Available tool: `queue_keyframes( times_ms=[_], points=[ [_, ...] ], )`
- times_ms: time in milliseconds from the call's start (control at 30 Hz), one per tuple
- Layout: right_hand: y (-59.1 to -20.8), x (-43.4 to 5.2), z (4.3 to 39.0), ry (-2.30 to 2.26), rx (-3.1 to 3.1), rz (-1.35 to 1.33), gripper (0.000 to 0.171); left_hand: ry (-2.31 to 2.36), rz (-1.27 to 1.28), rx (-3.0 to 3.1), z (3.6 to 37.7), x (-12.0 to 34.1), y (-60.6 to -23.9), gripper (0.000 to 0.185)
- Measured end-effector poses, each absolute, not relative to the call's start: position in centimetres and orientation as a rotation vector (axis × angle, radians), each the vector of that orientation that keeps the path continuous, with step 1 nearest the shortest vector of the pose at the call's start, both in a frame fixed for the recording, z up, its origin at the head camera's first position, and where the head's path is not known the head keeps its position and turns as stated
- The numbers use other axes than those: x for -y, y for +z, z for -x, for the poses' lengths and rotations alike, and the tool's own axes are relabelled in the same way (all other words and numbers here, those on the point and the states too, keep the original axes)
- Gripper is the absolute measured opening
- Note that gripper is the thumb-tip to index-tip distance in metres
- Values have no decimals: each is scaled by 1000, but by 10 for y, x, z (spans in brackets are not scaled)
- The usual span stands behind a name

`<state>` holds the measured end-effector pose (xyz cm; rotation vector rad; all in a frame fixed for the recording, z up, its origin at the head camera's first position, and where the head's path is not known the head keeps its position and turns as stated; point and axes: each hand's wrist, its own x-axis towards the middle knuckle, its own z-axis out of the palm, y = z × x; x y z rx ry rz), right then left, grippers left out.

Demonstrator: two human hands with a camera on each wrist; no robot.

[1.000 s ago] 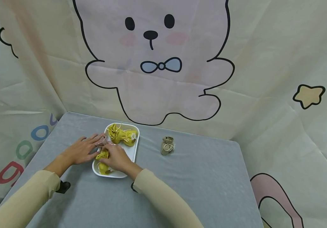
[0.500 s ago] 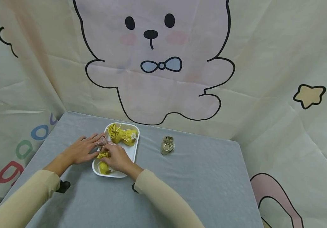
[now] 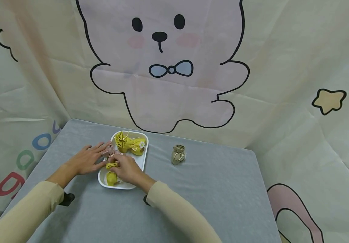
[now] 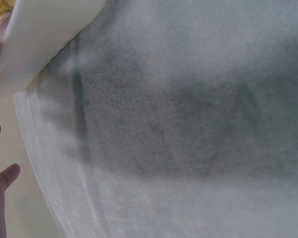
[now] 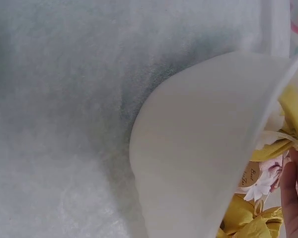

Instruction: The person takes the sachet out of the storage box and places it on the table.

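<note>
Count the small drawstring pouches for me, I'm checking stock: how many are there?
4 visible: two yellow pouches at the tray's far end, one yellow pouch under the right hand, one beige pouch alone on the table. Something pink by the left hand may be another.

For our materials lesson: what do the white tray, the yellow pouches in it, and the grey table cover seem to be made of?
White tray: probably plastic or melamine, smooth and matt, with a rounded moulded rim.
Yellow pouches: soft, slightly glossy fabric, gathered into folds and tied with thin cord; one carries a small flower and tag.
Grey table cover: apparently felt or velvety cloth, with a fuzzy, matt nap showing in the wrist views.
</note>
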<state>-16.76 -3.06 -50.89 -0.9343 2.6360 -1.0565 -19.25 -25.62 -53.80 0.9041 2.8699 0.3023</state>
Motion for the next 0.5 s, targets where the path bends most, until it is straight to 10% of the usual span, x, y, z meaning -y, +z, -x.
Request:
queue_keyframes(
  times_ms=[500],
  points=[
    [-495,16,167,-1078,-2724,1020,18,286,-890,-2854,192,255,-536,69]
  ],
)
